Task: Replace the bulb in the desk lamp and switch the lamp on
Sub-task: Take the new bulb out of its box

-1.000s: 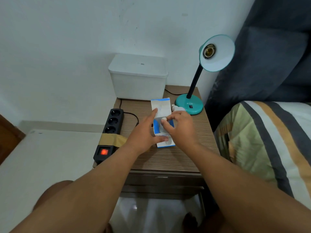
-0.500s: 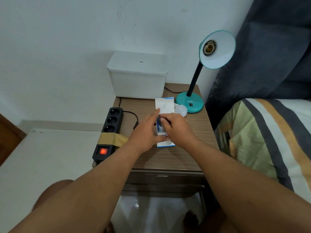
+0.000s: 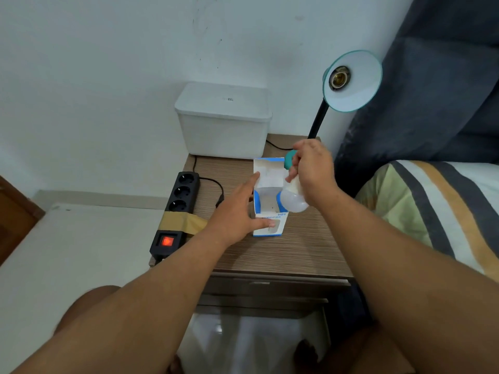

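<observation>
The teal desk lamp point(image 3: 353, 85) stands at the back right of the nightstand, its shade tilted toward me and its socket point(image 3: 339, 78) empty. A small blue-and-white box point(image 3: 268, 176) lies open on the wood top, its inside bare. My left hand point(image 3: 237, 211) grips the box, thumb on its front and fingers along its left side. My right hand point(image 3: 313, 168) holds a white bulb point(image 3: 294, 202) by its neck, globe down, just above the box's right edge. This hand covers most of the lamp base point(image 3: 288, 161).
A white lidded container point(image 3: 224, 122) sits at the back of the nightstand point(image 3: 297, 249). A black power strip point(image 3: 178, 209), taped, with its red switch lit, lies along the left edge. A striped bed point(image 3: 432, 206) and dark fabric point(image 3: 445, 76) are to the right.
My right hand has pulled the white bulb out of the box and lifted it to the right. The box now shows empty. My left hand has stayed on the box.
</observation>
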